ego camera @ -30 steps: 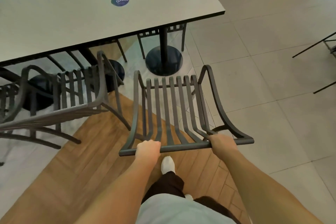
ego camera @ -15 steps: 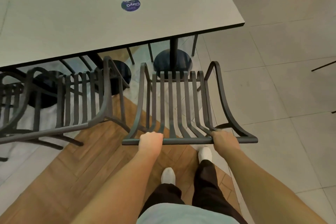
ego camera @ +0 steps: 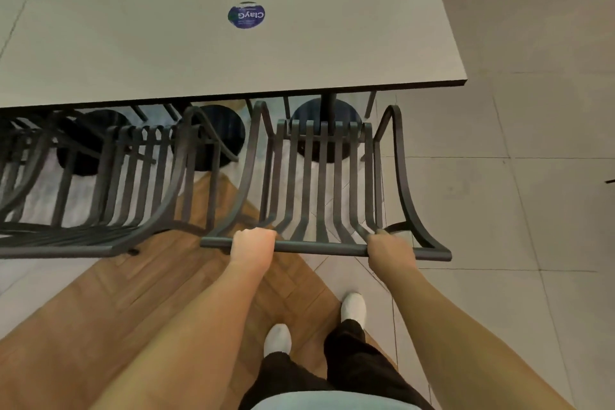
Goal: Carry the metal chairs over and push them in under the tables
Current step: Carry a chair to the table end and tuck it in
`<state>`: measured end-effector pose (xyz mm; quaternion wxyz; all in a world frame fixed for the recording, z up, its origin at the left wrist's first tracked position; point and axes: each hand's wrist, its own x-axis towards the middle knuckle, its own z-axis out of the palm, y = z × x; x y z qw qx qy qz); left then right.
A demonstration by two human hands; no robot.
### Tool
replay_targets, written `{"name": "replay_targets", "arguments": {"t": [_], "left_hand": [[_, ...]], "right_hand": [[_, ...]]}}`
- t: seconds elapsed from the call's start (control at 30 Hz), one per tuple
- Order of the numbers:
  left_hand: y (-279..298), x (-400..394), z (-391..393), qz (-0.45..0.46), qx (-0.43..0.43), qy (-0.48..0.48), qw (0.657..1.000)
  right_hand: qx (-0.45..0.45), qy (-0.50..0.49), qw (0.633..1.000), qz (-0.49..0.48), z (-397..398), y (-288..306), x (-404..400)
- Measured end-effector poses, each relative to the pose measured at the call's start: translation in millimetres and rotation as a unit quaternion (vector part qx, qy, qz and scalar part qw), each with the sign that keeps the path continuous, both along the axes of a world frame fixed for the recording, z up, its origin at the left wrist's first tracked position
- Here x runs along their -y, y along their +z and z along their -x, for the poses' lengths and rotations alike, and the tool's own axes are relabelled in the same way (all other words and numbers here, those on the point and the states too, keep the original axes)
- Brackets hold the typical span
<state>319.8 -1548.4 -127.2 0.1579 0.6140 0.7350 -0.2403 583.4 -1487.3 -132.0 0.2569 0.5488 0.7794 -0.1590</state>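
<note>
A dark metal slatted chair (ego camera: pixel 321 176) stands in front of me, its front edge close to the near edge of the long grey table (ego camera: pixel 332 53). My left hand (ego camera: pixel 253 245) grips the chair's top back rail left of centre. My right hand (ego camera: pixel 391 251) grips the same rail near its right end. A second dark metal chair (ego camera: pixel 133 183) of the same kind sits just to the left, its front tucked under the table edge.
Black round table bases (ego camera: pixel 327 116) stand under the table, right behind the chair's seat. A blue round sticker (ego camera: pixel 246 15) lies on the tabletop. Grey tiled floor (ego camera: pixel 515 176) spreads to the right; wood-pattern floor lies under my white shoes (ego camera: pixel 353 308).
I have stepped forward and the held chair has moved toward the table, turning square to its edge. Both hands keep the same grip on the rail.
</note>
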Motion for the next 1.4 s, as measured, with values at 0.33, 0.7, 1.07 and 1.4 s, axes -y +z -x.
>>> {"name": "replay_targets", "arguments": {"t": [0.33,0.7,1.07,1.4], "left_hand": [[0,-57,-28,-0.007,0.001,0.037,0.999],[-9,-82,-14,0.038,0.08,0.039,0.995],[26,-152,-93,0.035,0.294,0.114,0.948],[47,-281,-250,-0.011,0.311,0.154,0.938]], "right_hand": [[0.017,0.025,0.999,0.02,-18,2,-80],[0.004,0.011,0.999,0.039,-17,6,-102],[-0.196,-0.17,0.932,0.253,-55,30,-145],[-0.15,-0.147,0.972,0.109,-228,52,-309]]}}
